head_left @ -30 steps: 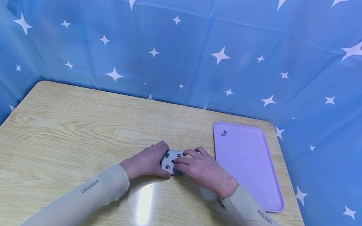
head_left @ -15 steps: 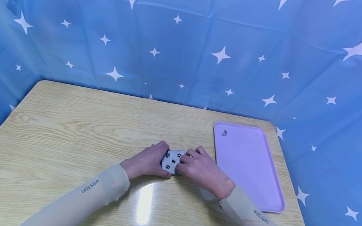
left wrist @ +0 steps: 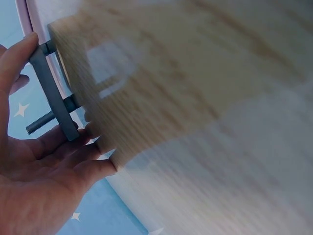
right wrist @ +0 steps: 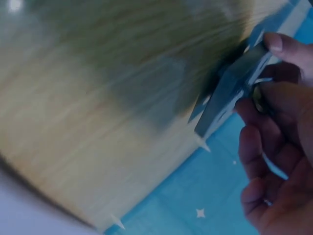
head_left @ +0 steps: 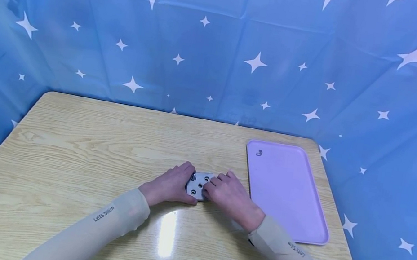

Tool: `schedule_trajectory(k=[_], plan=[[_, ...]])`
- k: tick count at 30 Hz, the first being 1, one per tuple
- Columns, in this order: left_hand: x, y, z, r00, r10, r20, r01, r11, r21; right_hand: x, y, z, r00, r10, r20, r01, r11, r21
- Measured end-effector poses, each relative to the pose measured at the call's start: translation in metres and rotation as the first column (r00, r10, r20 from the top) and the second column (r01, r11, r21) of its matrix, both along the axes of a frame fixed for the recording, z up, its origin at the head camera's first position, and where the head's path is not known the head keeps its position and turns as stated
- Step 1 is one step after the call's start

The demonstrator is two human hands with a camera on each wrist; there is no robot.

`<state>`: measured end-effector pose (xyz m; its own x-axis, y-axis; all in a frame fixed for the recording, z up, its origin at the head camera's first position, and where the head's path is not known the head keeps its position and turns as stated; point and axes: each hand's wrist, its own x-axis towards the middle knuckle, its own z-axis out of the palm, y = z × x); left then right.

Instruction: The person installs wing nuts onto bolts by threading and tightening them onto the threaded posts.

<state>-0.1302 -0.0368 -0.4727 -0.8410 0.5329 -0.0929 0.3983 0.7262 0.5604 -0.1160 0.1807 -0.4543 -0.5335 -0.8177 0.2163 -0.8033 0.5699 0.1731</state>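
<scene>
A grey metal plate (head_left: 197, 190) with several holes sits in front of me, between both hands. My left hand (head_left: 172, 183) grips its left side, thumb along the near edge and fingers at the far edge. In the left wrist view, short round feet show under the plate (left wrist: 53, 90), and a threaded bolt (left wrist: 41, 122) sticks out of its top face. My right hand (head_left: 231, 198) is at the plate's right side with curled fingers. The right wrist view shows it pinching a small shiny metal piece (right wrist: 259, 99) against the plate's face; fingers hide most of that piece.
A purple tray (head_left: 286, 183) lies at the right of the wooden table (head_left: 110, 132), with a small dark hooked thing (head_left: 259, 152) in its far left corner. A blue star-patterned curtain (head_left: 222, 45) stands behind the table.
My right hand's fingers have curled in and its wrist has turned and shifted slightly left. The left hand and plate stay in place.
</scene>
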Motion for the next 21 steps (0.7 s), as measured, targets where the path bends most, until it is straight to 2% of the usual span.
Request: schedule_trajectory(k=[6,11,13,16,19,21], plan=[[0.000,0.001,0.000,1.000,0.001,0.008,-0.001,1.000,0.016,0.004,-0.006,-0.002,0.988,-0.095,0.123,0.104,0.992,-0.066],[0.000,0.001,0.000,1.000,-0.005,0.001,0.005,1.000,0.018,0.005,0.000,0.006,0.979,-0.132,0.157,0.142,0.988,-0.056],[0.000,0.000,0.000,1.000,-0.008,0.001,0.008,1.000,0.013,0.004,0.005,0.012,0.982,-0.107,0.153,0.114,0.993,-0.035],[0.000,0.000,0.000,1.000,-0.009,0.002,0.009,1.000,0.010,0.002,0.012,0.021,0.991,-0.006,0.135,0.002,1.000,0.028],[0.000,-0.001,0.000,1.000,-0.007,0.004,0.007,1.000,0.012,0.000,0.015,0.026,0.987,0.108,0.123,-0.121,0.987,0.106],[0.000,0.000,0.001,1.000,-0.005,0.006,0.005,1.000,0.015,-0.001,0.015,0.026,0.985,0.137,0.107,-0.152,0.978,0.146]])
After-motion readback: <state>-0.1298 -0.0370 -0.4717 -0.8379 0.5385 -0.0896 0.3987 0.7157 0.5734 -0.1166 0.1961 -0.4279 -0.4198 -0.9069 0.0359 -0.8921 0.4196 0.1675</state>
